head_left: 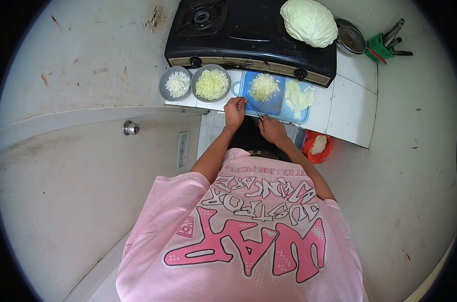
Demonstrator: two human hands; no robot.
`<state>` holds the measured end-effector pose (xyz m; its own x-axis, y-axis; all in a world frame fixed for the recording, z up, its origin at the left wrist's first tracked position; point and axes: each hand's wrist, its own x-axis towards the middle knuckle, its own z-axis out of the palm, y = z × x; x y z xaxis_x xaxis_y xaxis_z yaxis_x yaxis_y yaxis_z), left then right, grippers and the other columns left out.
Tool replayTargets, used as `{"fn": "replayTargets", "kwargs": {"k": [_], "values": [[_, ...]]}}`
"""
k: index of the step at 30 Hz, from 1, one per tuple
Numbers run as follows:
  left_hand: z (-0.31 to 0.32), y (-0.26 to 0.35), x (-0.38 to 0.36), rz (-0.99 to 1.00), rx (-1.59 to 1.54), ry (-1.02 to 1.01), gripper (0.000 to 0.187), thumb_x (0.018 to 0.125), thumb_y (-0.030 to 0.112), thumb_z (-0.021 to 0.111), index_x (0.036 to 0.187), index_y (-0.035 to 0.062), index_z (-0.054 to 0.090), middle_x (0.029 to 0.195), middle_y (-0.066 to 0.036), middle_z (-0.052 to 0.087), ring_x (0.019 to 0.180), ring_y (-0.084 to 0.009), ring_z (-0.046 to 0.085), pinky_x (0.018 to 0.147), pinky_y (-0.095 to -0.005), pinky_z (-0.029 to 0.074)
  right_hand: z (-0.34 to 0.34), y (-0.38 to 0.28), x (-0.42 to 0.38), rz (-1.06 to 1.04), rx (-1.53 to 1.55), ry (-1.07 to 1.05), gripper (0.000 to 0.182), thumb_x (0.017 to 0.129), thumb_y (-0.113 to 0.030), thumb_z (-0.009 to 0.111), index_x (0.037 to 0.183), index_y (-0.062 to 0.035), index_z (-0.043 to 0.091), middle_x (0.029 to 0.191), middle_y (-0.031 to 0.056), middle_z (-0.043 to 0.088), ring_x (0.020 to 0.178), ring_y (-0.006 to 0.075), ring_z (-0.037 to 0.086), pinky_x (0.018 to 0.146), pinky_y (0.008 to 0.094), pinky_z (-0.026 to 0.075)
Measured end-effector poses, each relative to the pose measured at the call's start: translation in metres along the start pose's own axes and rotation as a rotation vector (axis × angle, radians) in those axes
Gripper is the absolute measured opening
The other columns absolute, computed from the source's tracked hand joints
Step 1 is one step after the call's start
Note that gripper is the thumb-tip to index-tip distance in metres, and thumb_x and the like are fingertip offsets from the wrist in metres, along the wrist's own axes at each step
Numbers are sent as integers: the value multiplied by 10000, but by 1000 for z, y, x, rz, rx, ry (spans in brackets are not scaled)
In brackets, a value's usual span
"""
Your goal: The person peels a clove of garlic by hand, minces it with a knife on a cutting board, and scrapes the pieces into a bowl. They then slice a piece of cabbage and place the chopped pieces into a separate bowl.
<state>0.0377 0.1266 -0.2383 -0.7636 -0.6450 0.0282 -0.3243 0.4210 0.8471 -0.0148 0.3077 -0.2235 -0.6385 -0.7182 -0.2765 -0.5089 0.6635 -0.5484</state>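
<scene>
My right hand (272, 130) is wrapped round the handle of a knife (253, 107), whose blade points up and left toward my other hand. My left hand (235, 111) is closed at the blade's tip, near the left front edge of the blue cutting board (276, 108); what its fingers pinch, if anything, is too small to tell. Chopped cabbage (263, 87) lies in a pile on the board, with pale cabbage leaves (297, 97) to its right. Left of the board, one grey bowl (212, 99) holds chopped green cabbage and another (162, 90) holds chopped white pieces.
Behind the board stands a black two-burner stove (248, 48) with a whole cabbage (309, 22) on its right side. A metal pan (351, 39) and a green basket of utensils (378, 46) are at the back right. A red bag (316, 155) sits below the counter's edge.
</scene>
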Motion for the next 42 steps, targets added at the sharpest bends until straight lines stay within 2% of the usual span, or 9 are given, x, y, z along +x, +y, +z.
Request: {"fn": "replayTargets", "kwargs": {"k": [6, 9, 15, 27, 32, 36, 39, 42], "values": [[0, -8, 0, 112, 23, 2, 125, 897, -11, 639, 967, -13, 743, 868, -196, 700, 752, -285, 702, 722, -368, 557, 4, -10, 18, 10, -23, 24, 331, 1011, -290, 525, 1006, 33, 597, 735, 264, 691, 697, 454, 706, 664, 552, 579], [-3, -10, 0, 123, 86, -37, 119, 913, 31, 653, 985, -17, 734, 889, -181, 714, 778, -285, 716, 741, -368, 570, 7, -4, 17, 4, -27, 33, 338, 1009, -301, 530, 1011, 30, 596, 735, 263, 691, 697, 451, 708, 662, 550, 580], [0, -8, -1, 77, -33, -7, 107, 901, -21, 633, 945, -12, 730, 865, -184, 686, 755, -285, 707, 730, -364, 563, 6, 12, 4, 40, -5, 28, 362, 1014, -321, 528, 1040, 35, 583, 737, 272, 685, 700, 474, 695, 677, 568, 570], [0, -11, 1, 91, 20, -17, 97, 889, -27, 644, 935, -9, 727, 860, -180, 685, 733, -284, 699, 712, -362, 563, 8, 0, 8, -11, 14, 9, 361, 1014, -316, 532, 1037, 41, 584, 745, 295, 675, 680, 480, 683, 648, 570, 556], [1, -11, 3, 48, 4, -27, 92, 887, -45, 635, 919, -14, 716, 859, -169, 688, 728, -260, 698, 706, -345, 565, 12, -5, 23, 0, -11, 24, 351, 1005, -312, 547, 1042, 35, 580, 732, 278, 676, 682, 473, 687, 635, 563, 563], [3, -12, 2, -21, -72, -9, 82, 888, -50, 634, 911, -21, 707, 863, -155, 692, 738, -230, 703, 712, -329, 568, 8, 7, 10, 12, -41, 5, 355, 1002, -310, 542, 1041, 40, 582, 748, 267, 691, 715, 463, 707, 683, 563, 578], [3, -15, 3, -2, -79, -23, 87, 889, -52, 635, 922, -24, 711, 874, -153, 694, 739, -221, 705, 717, -323, 570, 6, 12, 4, 42, -17, 11, 365, 1003, -319, 541, 1048, 42, 579, 744, 273, 685, 713, 470, 700, 680, 568, 572], [2, -13, 2, -19, -49, -33, 97, 916, 6, 648, 956, -20, 733, 884, -148, 711, 756, -206, 720, 728, -316, 572, 5, 9, 6, 19, 1, -2, 366, 1007, -322, 534, 1054, 38, 577, 754, 280, 683, 720, 478, 694, 684, 575, 565]]}}
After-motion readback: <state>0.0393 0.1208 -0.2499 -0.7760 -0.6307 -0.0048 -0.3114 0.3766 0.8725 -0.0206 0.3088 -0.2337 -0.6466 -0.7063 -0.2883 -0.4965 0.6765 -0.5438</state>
